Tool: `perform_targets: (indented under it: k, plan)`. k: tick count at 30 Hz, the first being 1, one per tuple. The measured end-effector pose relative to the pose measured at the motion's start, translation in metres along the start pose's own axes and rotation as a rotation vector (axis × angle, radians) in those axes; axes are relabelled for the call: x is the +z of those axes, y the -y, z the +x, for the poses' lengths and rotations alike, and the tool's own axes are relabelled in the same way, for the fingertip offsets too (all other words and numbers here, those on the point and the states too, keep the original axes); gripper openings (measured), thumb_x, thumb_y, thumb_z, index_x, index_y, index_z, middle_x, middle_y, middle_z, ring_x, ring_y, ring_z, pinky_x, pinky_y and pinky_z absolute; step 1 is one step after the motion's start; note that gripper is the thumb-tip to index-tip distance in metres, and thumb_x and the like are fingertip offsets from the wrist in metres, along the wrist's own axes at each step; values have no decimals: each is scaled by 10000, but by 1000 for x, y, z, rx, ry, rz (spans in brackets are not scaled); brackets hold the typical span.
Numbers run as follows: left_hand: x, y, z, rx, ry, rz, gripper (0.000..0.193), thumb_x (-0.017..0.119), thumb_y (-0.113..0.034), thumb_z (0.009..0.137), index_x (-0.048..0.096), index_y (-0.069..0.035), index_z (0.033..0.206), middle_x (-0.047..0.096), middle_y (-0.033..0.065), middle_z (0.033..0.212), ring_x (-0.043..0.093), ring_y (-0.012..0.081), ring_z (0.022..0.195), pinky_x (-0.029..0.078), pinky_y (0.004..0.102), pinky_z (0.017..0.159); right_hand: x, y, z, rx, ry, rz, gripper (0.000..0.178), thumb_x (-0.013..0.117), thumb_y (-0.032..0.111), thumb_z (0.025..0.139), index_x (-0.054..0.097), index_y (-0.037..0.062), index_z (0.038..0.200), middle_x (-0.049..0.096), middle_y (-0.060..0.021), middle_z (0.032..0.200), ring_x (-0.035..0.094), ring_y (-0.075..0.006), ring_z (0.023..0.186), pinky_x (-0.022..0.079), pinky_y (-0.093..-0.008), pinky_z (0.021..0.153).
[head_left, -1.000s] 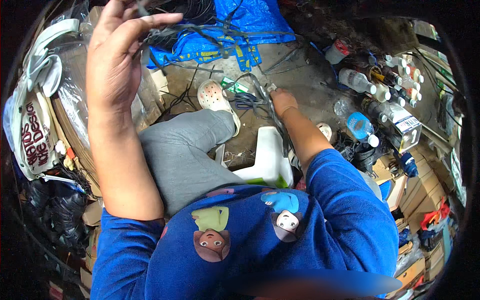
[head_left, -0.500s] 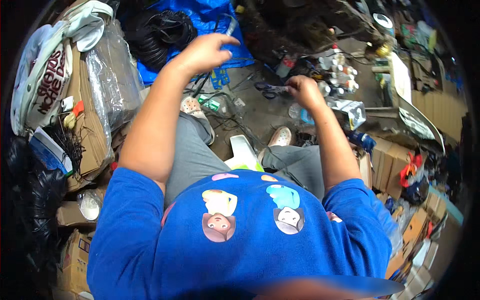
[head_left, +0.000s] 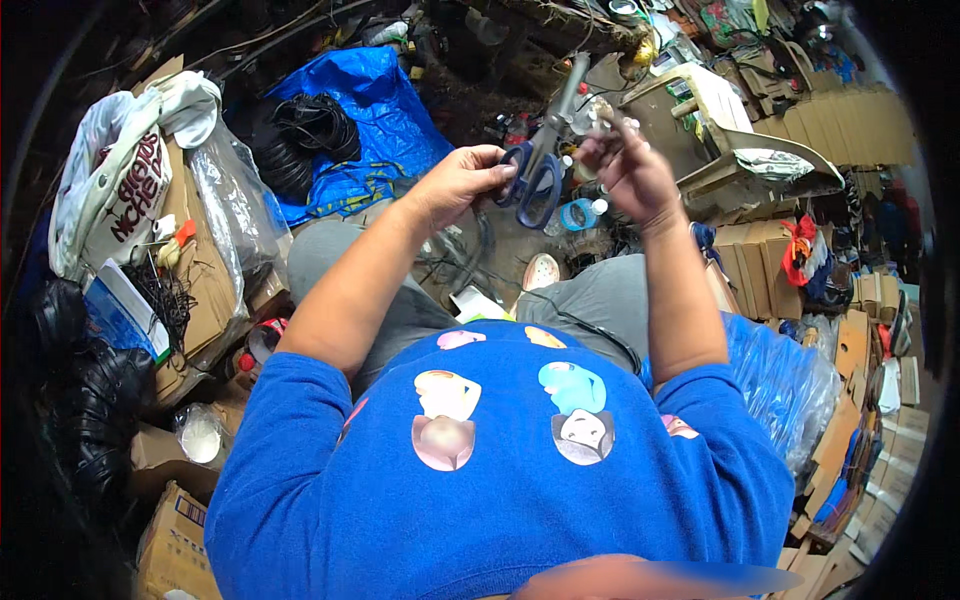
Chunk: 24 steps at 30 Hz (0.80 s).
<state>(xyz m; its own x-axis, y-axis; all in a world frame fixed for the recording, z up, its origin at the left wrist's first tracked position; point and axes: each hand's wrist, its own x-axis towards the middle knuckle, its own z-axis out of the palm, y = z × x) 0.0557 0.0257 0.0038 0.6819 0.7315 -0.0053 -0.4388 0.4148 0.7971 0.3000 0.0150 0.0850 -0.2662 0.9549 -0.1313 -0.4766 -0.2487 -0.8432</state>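
Observation:
I sit with both hands raised in front of my chest. My left hand (head_left: 455, 180) grips a pair of scissors (head_left: 540, 170) by its blue handles, and the metal blades point up and away. My right hand (head_left: 632, 170) is right beside the blades. Its fingertips pinch a small thin piece (head_left: 603, 122) that looks like a wire end; it is too small to tell more. A black cable (head_left: 590, 335) lies across my right thigh.
A blue tarp (head_left: 375, 110) with a coil of black wire (head_left: 310, 130) lies ahead on the left. Cardboard boxes (head_left: 200, 270), a clear plastic bag (head_left: 235, 200) and a white cloth bag (head_left: 110, 190) crowd the left. A plastic bottle (head_left: 580, 212), a white chair (head_left: 725, 125) and stacked cardboard (head_left: 860, 300) stand right.
My left hand has come down from high on the left and now holds the scissors. My right hand has risen from the floor clutter to meet it. The view has shifted.

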Motion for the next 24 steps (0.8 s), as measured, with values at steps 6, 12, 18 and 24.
perform_targets:
  k: [6,12,18,24]
  plan:
    - [17,7,-8,-78,-173,45,181,609,-175,826,602,-69,972,613,-18,816,539,41,664,419,181,588,37,-66,-29,250,82,17,463,609,242,819,463,45,1211,566,-80,1089,560,-177,935,435,-347,847]
    - [3,31,-4,-12,-356,704,191,561,-141,796,612,-1,916,639,158,805,622,210,739,474,352,704,30,-101,-13,227,-43,-5,349,520,163,858,474,26,1176,583,-64,1022,569,-134,915,454,-302,817]
    - [5,33,-7,-15,-394,974,201,567,-164,789,614,-11,910,620,163,778,597,222,729,457,325,658,34,-96,-23,243,-9,39,280,551,151,847,518,25,1094,589,-66,1016,569,-142,931,436,-273,847]
    - [4,25,-9,-146,-157,605,297,593,-123,787,555,-20,1063,626,81,894,583,132,768,458,251,643,31,-91,-22,252,-57,-206,335,644,188,801,540,38,1082,611,-44,940,601,-130,828,470,-268,760]
